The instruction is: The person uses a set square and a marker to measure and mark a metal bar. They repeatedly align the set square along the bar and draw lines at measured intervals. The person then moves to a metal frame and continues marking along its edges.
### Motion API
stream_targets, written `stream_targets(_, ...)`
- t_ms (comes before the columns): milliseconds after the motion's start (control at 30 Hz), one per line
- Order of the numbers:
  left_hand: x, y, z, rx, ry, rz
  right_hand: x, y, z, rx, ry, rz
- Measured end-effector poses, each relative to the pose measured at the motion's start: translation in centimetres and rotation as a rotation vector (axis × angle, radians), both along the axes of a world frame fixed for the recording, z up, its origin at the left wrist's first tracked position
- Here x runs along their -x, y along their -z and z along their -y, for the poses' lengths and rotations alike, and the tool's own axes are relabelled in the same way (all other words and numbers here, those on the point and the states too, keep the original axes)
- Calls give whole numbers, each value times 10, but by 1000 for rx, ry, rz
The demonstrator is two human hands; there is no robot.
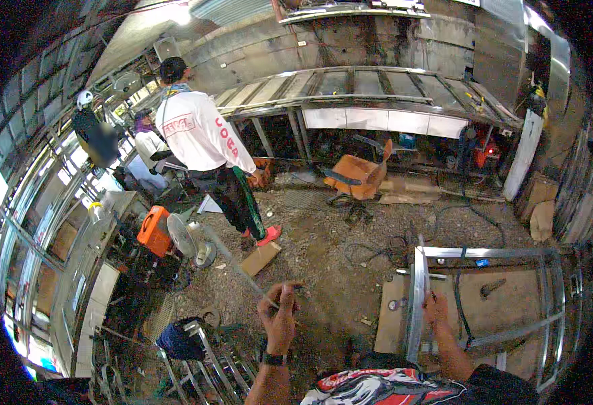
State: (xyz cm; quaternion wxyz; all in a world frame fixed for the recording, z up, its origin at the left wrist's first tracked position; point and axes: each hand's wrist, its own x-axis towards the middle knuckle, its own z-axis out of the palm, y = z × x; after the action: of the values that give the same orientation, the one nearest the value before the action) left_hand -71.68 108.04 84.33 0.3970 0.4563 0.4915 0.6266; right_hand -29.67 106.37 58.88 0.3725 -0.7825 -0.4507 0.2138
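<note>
My left hand point(279, 318), with a dark band on the wrist, is closed around the end of a long, thin grey strip point(239, 270) that slants away to the upper left. My right hand point(436, 309) is closed beside the left bar of a silver metal frame point(417, 297). Something thin and dark seems to stick up from its fingers, too small to name. The frame stands at the lower right, over brown board point(512, 290). A round dial-like thing point(394, 305) lies just left of that bar.
A person in a white shirt point(198, 128) stands ahead on the left; others are farther back. A pedestal fan point(183, 235), an orange case point(153, 231) and metal bars point(202, 364) are to my left. An orange chair point(357, 177) stands before the long bench point(371, 84). Cables point(384, 253) cross the gravel floor.
</note>
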Motion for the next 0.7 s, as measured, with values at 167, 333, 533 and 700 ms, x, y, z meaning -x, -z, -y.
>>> stream_targets(167, -24, 9, -174, -59, -8, 88, -18, -28, -183, -89, 16, -362)
stream_targets(333, -26, -11, -305, -83, -29, -13, 24, -87, -315, -202, -53, -492)
stream_targets(533, 11, 13, -481, -38, -13, -162, 43, -55, -438, 23, 10, -622)
stream_targets(700, 16, 1, -651, -124, 73, 24, -16, 137, -498, 26, 143, -176)
